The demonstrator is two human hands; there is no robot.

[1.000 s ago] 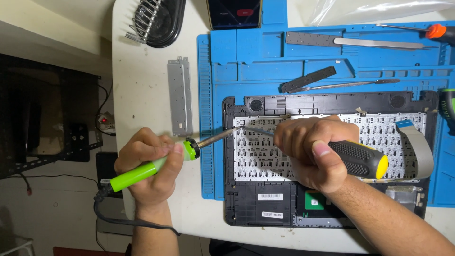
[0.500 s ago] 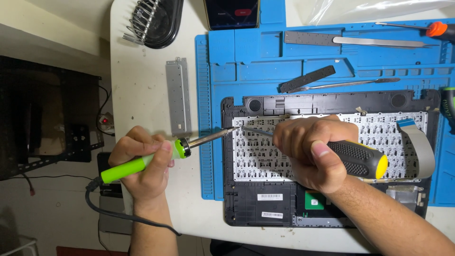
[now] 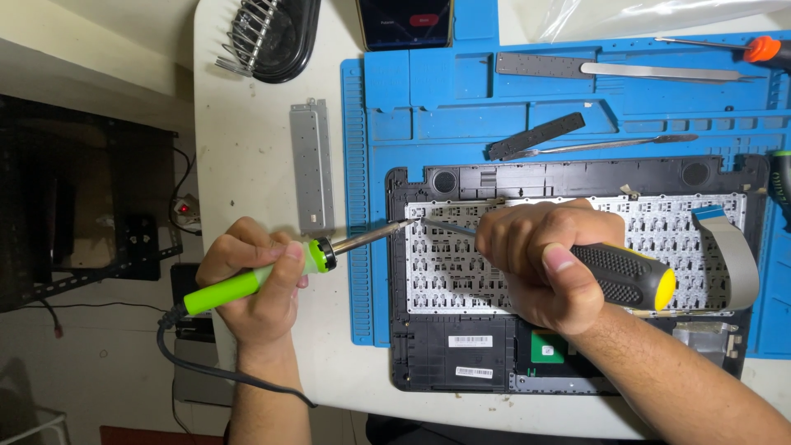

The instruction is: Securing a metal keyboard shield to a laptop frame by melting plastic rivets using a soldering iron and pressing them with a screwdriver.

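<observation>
**Iron and driver meet at keyboard's top-left corner**

Left hand [image 3: 255, 288] is wrapped shut around the green soldering iron [image 3: 247, 282]; cord [image 3: 206, 363] trails off the table edge below. Iron's long axis runs low-left to up-right, tip pointing right at the top-left corner of the keyboard backplate [image 3: 445, 264]. A loose metal bracket [image 3: 311, 165] lies just above the iron on the white table [image 3: 239, 148].

Right hand [image 3: 544, 264] is fisted tight on the screwdriver [image 3: 626, 276], black-yellow handle out to the right; shaft points left and slightly up, so both tips sit touching or just apart at the same spot, can't tell which.

Laptop shell [image 3: 568, 177] lies on the blue mat [image 3: 461, 107]; grey ribbon cable [image 3: 733, 255] curls at its right end, tweezers [image 3: 667, 72] well apart above.

Risks, as judged: hot tip drifting sideways could melt the surrounding plastic or keyboard; driver slipping under force could gouge the backplate or jab the left fingers; the cord snagging could yank the iron off line.
</observation>
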